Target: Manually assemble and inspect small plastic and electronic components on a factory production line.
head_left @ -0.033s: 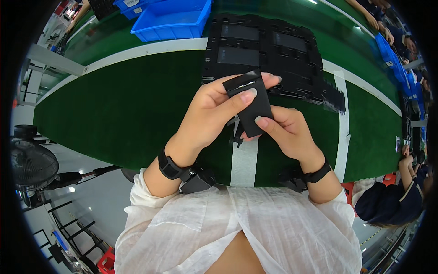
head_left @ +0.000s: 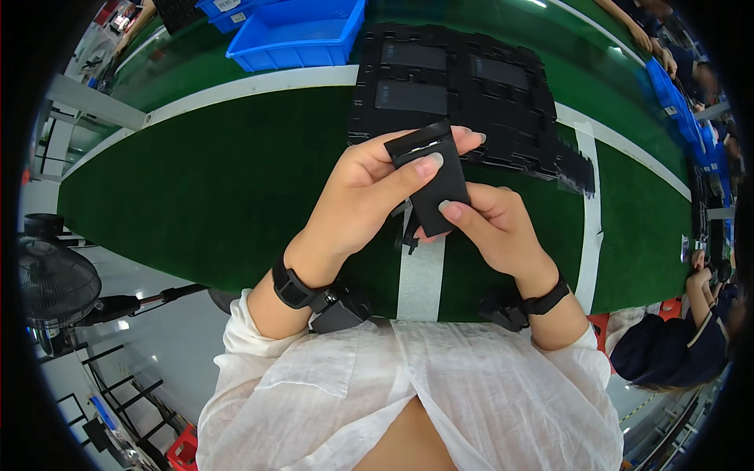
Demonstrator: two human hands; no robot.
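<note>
Both hands hold a flat black rectangular piece (head_left: 444,192) above the green table. It is tilted, with a black flap or strip across its far end and a thin pale line beneath that strip. My left hand (head_left: 357,188) grips its upper left part, thumb on the face and fingers behind. The lower right is pinched by my right hand (head_left: 499,228), thumb on the face near the bottom edge. A short black lead (head_left: 410,234) hangs from the lower left side. Beyond the hands lies a black moulded tray (head_left: 458,90) with similar flat black pieces in its pockets.
A blue bin (head_left: 294,56) stands at the far left of the tray. White strips (head_left: 422,279) cross the green table (head_left: 212,173). At the left is a black fan (head_left: 59,279). Another person (head_left: 667,349) sits at the right, and further people work at the far right.
</note>
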